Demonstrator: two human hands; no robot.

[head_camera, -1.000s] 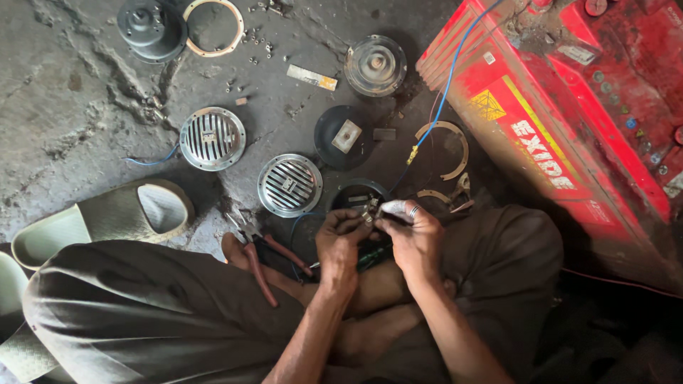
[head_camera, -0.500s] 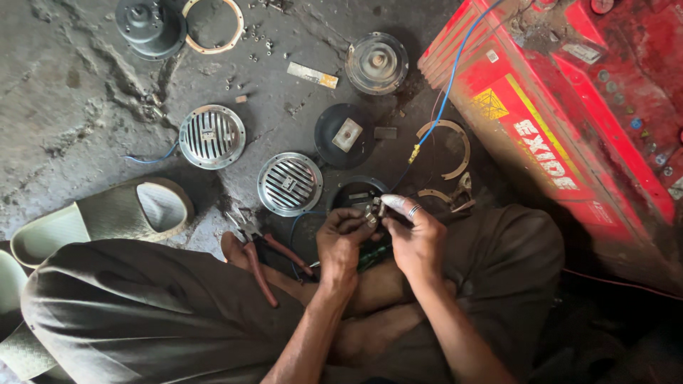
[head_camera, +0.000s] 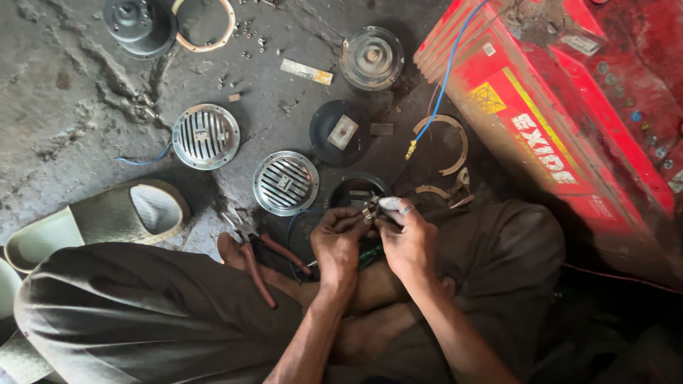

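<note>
Seated cross-legged on cracked grey concrete floor [head_camera: 64, 121], both hands raised just above the lap. Left hand [head_camera: 336, 238] curled shut, fingertips pinching a small dull-metal fitting [head_camera: 370, 208]; right hand [head_camera: 409, 238], ring on one finger, closed on the same piece from the other side, thumb and forefinger pressed to it. Fitting held directly over a round black open housing [head_camera: 356, 190] on the floor, just in front of the knees.

Judged by looks: light, rigid, tiny, probably greasy and quick to slip — best taken by its edges with fingertips, as here, not by the palm. Whether any thin wire is attached, too small to tell.

Close by on the left, red-handled pliers [head_camera: 252, 250] lying against the shin, and a chrome slotted horn grille [head_camera: 286, 182] beside the housing. A second chrome grille [head_camera: 205, 136] farther left, a black disc with a pale square plate [head_camera: 341, 133] beyond, a blue wire with a yellow end [head_camera: 434, 99] trailing down from a large red battery case [head_camera: 541, 121]. Curved metal ring pieces [head_camera: 452, 146] near the right knee.

Room tight — battery wall hard on the right, grey slipper [head_camera: 107, 217] and knee on the left, loose parts ahead. Freest space straight up over the lap.
</note>
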